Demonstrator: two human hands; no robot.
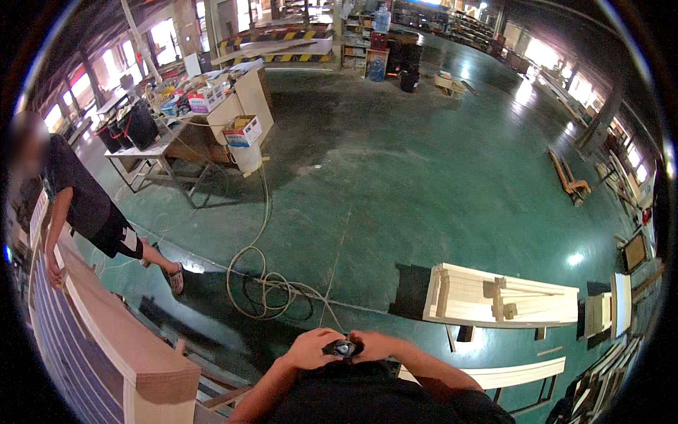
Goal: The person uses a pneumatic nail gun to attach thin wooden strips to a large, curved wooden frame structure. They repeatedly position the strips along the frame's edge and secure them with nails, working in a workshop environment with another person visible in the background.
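Close in front of my body, both hands are closed around a compact black-and-grey hand tool (342, 348) with a rounded, shiny top. My left hand (313, 349) wraps it from the left, and my right hand (378, 346) grips it from the right. Its lower part is hidden by my hands and dark shirt, so its exact kind does not show. A pale hose (282, 288) lies in loose loops on the floor ahead, and one length runs up close to my hands; whether it joins the tool is hidden.
At left, a person (88, 191) rests a hand on a long wooden panel assembly (134, 332). Low at right stand stacked pale boards (466, 293) and a long light plank (515, 373). A cluttered workbench (205, 138) is farther left; a pallet jack (568, 180) stands far right.
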